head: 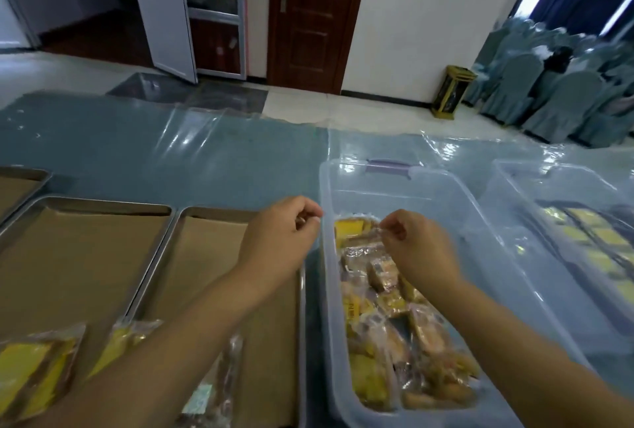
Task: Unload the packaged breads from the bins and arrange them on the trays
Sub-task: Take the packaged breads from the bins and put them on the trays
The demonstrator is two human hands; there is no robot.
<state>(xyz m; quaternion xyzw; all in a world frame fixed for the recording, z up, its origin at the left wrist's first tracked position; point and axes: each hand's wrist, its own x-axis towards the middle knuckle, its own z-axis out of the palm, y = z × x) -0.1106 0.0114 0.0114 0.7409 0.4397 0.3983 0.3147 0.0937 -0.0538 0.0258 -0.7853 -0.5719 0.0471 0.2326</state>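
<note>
**Two hands at the bread bin**

The right hand (415, 245) is over the near bin (394, 184). Its thumb and fingers pinch the clear top edge of a wrapped yellow bread (351, 230) at the far end of the pile. The left hand (284, 232) is just beside the bin's left wall, over the far end of the nearest tray (206, 245). Its fingers are curled in tight. I cannot tell if they hold anything, because it is blurry there.

The near bin is clear plastic with a purple handle (389, 166) at its far end. More wrapped breads (394, 324), yellow and brown, lie in it in a jumbled heap. A second clear bin (535, 184) sits to the right. It holds flat yellow packs (590, 239) in rows.

Metal trays lined with brown paper sit to the left of the bins. The nearest tray has a brown wrapped bread (212, 386) at its close end. The middle tray (85, 249) has a big yellow bread (34, 369) at its close end. A smaller yellow pack (116, 342) lies about where these two trays meet. Only a corner of a third tray (17, 187) shows.

Everything sits on a blue cloth (171, 153) under a shiny clear sheet. A brown door (312, 15) and covered chairs (549, 94) are behind.
</note>
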